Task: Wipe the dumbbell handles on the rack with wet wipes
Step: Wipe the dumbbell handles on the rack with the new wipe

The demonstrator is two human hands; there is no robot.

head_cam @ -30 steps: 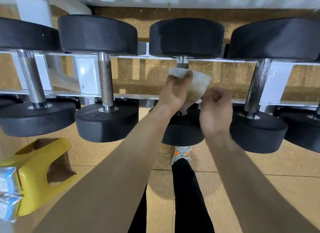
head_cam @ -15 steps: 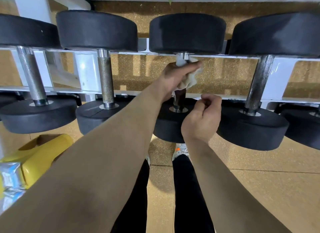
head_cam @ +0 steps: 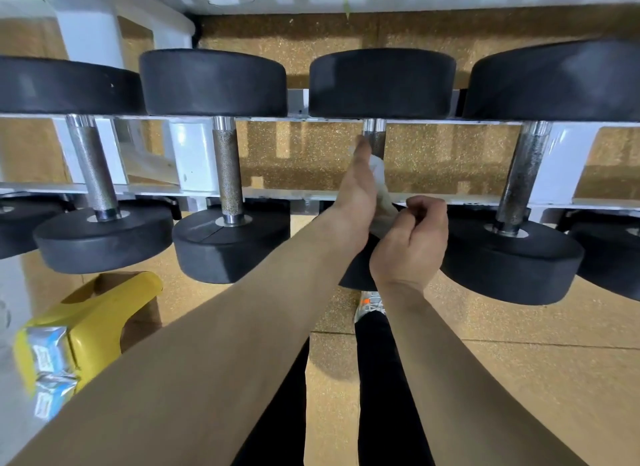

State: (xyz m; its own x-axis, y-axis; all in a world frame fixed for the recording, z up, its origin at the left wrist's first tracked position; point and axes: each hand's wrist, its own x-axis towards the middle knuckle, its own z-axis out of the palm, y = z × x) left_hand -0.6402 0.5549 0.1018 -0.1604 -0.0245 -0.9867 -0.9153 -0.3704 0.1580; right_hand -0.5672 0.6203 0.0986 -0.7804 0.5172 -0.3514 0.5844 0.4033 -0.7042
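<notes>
Black dumbbells lie across the white rack (head_cam: 263, 192), their metal handles running away from me. My left hand (head_cam: 356, 191) holds a white wet wipe (head_cam: 380, 185) against the third dumbbell's handle (head_cam: 374, 133). Only the handle's top shows above the fingers. My right hand (head_cam: 412, 238) sits just below and right, over that dumbbell's near head. Its thumb and curled fingers pinch the wipe's lower tail. The neighbouring handles, one on the left (head_cam: 227, 174) and one on the right (head_cam: 521, 178), are bare.
A yellow stool (head_cam: 104, 313) stands on the floor at lower left, with wipe packets (head_cam: 45, 358) on it. Another dumbbell handle (head_cam: 91, 167) is at far left. My black-trousered legs and a shoe (head_cam: 370, 304) are below the rack.
My left hand slid down the handle with the wipe, baring the handle's top. My right hand rose from apart to the wipe's lower tail.
</notes>
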